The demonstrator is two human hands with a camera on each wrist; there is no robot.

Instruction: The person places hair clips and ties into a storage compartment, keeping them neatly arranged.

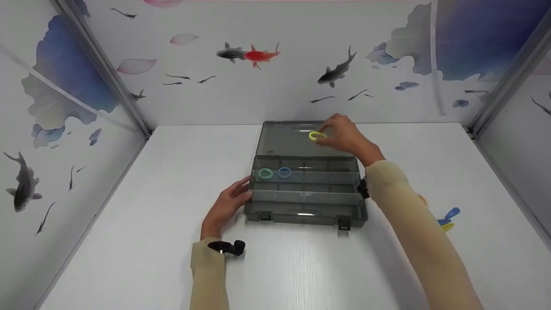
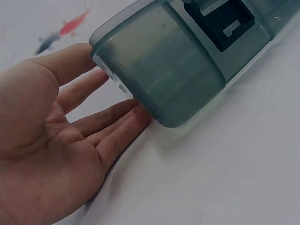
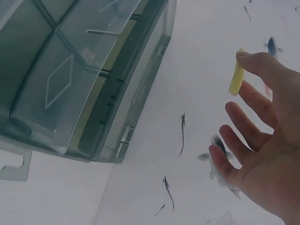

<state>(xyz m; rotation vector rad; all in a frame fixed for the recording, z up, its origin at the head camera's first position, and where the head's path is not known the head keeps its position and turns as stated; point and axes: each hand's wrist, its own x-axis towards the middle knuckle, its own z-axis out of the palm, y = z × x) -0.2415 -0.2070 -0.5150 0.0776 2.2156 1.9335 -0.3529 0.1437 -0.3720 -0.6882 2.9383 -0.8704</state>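
Observation:
A yellow ring (image 1: 317, 136) is pinched between thumb and index finger of my right hand (image 1: 343, 134), held above the raised lid (image 1: 282, 140) of a grey see-through compartment box (image 1: 305, 218). The other fingers of that hand spread loosely in the right wrist view, where the ring (image 3: 237, 77) appears edge-on. A green ring (image 1: 265, 173) and a blue ring (image 1: 284, 172) lie side by side in the left part of the box. My left hand (image 1: 224, 209) rests against the box's left side; in the left wrist view its thumb and extended fingertips touch the end wall (image 2: 164, 70).
To the right on the white table (image 1: 142, 241), partly behind the right sleeve (image 1: 413, 219), lie small blue (image 1: 452, 213), yellow (image 1: 447, 227) and orange pieces (image 1: 423, 199). Two latches hang at the box's front, one being the right latch (image 1: 344, 224). Fish-printed walls (image 1: 292, 94) enclose the table.

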